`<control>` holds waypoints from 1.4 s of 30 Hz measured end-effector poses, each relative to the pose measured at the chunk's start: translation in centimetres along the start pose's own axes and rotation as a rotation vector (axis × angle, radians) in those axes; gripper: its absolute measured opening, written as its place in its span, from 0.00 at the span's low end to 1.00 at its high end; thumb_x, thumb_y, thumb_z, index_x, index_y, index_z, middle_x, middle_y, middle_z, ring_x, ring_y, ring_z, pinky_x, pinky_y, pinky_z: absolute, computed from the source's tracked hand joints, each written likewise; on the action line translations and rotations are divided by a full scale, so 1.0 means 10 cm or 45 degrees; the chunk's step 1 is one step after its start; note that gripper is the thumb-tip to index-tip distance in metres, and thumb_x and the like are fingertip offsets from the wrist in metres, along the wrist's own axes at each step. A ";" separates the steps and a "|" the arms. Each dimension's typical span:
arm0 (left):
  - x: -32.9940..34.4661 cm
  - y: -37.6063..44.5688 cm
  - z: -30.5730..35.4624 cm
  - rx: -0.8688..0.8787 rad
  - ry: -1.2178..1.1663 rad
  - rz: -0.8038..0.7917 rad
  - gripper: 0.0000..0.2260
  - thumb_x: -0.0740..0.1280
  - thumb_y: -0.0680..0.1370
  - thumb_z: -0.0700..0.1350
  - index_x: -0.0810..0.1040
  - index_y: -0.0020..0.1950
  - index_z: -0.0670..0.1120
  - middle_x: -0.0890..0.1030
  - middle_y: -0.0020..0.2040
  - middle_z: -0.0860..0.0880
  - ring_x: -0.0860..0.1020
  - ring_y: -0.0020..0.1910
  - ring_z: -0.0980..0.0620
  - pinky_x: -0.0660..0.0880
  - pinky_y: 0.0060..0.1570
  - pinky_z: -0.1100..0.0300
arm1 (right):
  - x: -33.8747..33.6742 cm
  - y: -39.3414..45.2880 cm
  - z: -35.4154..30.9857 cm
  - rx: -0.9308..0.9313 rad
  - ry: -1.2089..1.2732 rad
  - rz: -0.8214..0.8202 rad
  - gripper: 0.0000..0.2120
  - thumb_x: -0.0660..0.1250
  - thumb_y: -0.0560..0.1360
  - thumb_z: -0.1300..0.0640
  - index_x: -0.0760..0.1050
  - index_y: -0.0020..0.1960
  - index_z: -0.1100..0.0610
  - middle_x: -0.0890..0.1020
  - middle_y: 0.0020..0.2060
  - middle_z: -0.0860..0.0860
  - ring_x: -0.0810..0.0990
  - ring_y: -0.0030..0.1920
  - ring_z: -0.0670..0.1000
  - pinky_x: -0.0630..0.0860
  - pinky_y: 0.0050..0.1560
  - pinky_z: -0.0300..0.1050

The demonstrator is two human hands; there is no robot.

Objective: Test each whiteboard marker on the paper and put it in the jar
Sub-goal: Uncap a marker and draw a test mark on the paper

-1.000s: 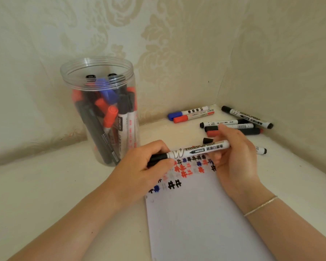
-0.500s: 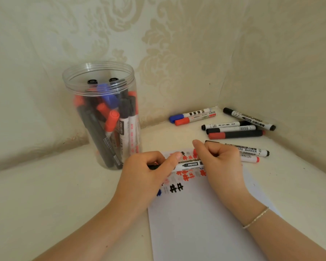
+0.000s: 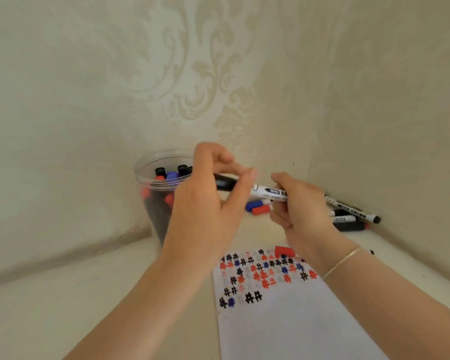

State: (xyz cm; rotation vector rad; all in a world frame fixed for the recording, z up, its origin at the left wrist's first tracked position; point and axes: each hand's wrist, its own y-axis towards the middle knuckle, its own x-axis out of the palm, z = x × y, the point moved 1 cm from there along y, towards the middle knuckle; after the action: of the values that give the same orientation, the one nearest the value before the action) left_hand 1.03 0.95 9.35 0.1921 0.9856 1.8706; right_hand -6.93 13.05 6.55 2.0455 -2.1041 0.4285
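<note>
Both hands, left hand (image 3: pixel 205 203) and right hand (image 3: pixel 300 206), are clasped on a level marker (image 3: pixel 266 191), its black cap end lying nearest the jar (image 3: pixel 151 178).

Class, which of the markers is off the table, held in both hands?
The black-capped marker: left hand pinches its cap, right hand grips its barrel; the others lie down or stand in the jar.

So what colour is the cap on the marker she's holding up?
Black, on the marker held by both hands, in the head view.
</note>
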 end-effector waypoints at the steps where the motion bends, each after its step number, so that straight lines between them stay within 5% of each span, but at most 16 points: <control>1: -0.08 0.16 0.08 0.046 0.006 0.072 0.12 0.69 0.76 0.49 0.66 0.52 0.50 0.82 0.42 0.58 0.81 0.37 0.61 0.80 0.39 0.57 | 0.15 0.03 -0.12 -0.008 0.038 -0.041 0.18 0.63 0.77 0.60 0.64 0.29 0.57 0.61 0.16 0.48 0.55 0.17 0.46 0.55 0.18 0.36; 7: -0.38 0.80 0.21 0.075 0.013 0.299 0.09 0.62 0.80 0.50 0.64 0.54 0.48 0.83 0.40 0.52 0.82 0.38 0.55 0.80 0.40 0.49 | 1.00 0.08 -0.51 -0.045 -0.032 -0.166 0.13 0.58 0.79 0.53 0.70 0.39 0.58 0.68 0.26 0.51 0.62 0.21 0.48 0.61 0.22 0.39; 11: -0.68 0.96 0.08 0.095 0.139 0.396 0.10 0.60 0.81 0.50 0.66 0.60 0.49 0.84 0.37 0.55 0.82 0.38 0.56 0.79 0.45 0.47 | 1.19 0.06 -0.50 -0.400 -0.762 -0.335 0.19 0.58 0.78 0.48 0.66 0.32 0.56 0.69 0.28 0.51 0.67 0.30 0.52 0.67 0.34 0.45; 14: -0.83 0.97 0.00 0.126 0.295 0.338 0.18 0.61 0.80 0.48 0.62 0.69 0.51 0.84 0.39 0.56 0.82 0.39 0.56 0.79 0.47 0.50 | 0.97 0.19 -0.45 -0.638 -1.166 -0.314 0.12 0.60 0.77 0.50 0.69 0.39 0.57 0.75 0.35 0.50 0.74 0.37 0.53 0.69 0.38 0.45; 17: -0.81 0.92 -0.08 0.147 0.443 0.139 0.20 0.63 0.80 0.48 0.62 0.70 0.52 0.84 0.41 0.52 0.82 0.39 0.52 0.80 0.45 0.49 | 0.61 0.42 -0.27 -0.558 -1.782 -0.327 0.06 0.58 0.76 0.56 0.70 0.50 0.57 0.76 0.48 0.53 0.77 0.50 0.57 0.71 0.46 0.46; 21: -0.73 0.87 -0.13 0.168 0.602 -0.077 0.18 0.62 0.80 0.51 0.63 0.68 0.55 0.82 0.41 0.50 0.81 0.37 0.52 0.78 0.43 0.50 | 0.15 0.59 0.23 -0.233 -2.417 -0.493 0.16 0.55 0.78 0.58 0.64 0.66 0.57 0.70 0.61 0.57 0.74 0.61 0.59 0.72 0.57 0.49; 24: -0.68 0.90 -0.15 0.154 0.705 -0.206 0.15 0.62 0.80 0.51 0.63 0.65 0.55 0.81 0.42 0.48 0.79 0.37 0.48 0.77 0.42 0.48 | -0.01 0.64 0.47 -0.156 -2.469 -0.514 0.24 0.54 0.76 0.62 0.58 0.72 0.55 0.67 0.65 0.56 0.71 0.63 0.58 0.72 0.61 0.53; 28: -0.60 0.88 -0.28 0.044 0.865 -0.461 0.11 0.62 0.80 0.51 0.65 0.61 0.54 0.81 0.40 0.47 0.79 0.35 0.48 0.77 0.42 0.49 | 0.00 0.66 0.51 -0.228 -2.360 -0.561 0.23 0.55 0.75 0.64 0.60 0.69 0.55 0.69 0.60 0.56 0.72 0.60 0.57 0.73 0.59 0.52; 34: -0.62 0.89 -0.50 -0.184 0.702 -0.550 0.10 0.67 0.77 0.52 0.81 0.57 0.56 0.76 0.49 0.53 0.76 0.48 0.55 0.71 0.50 0.62 | -0.16 0.77 0.39 -0.442 -2.612 -0.243 0.23 0.58 0.76 0.61 0.60 0.69 0.52 0.67 0.63 0.53 0.69 0.63 0.56 0.71 0.59 0.54; 42: -0.57 0.97 -0.47 -0.254 0.898 -0.748 0.15 0.69 0.71 0.41 0.71 0.54 0.54 0.81 0.42 0.57 0.77 0.45 0.54 0.73 0.47 0.58 | -0.13 0.92 0.54 -0.776 -2.486 -0.463 0.14 0.57 0.78 0.64 0.70 0.62 0.55 0.72 0.58 0.53 0.75 0.56 0.54 0.70 0.53 0.45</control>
State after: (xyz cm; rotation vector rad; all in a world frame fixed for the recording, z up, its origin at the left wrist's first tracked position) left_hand -5.11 -8.13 14.61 -0.8441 1.1388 1.4702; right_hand -15.68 12.66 0.23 2.2247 -1.4679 -2.7357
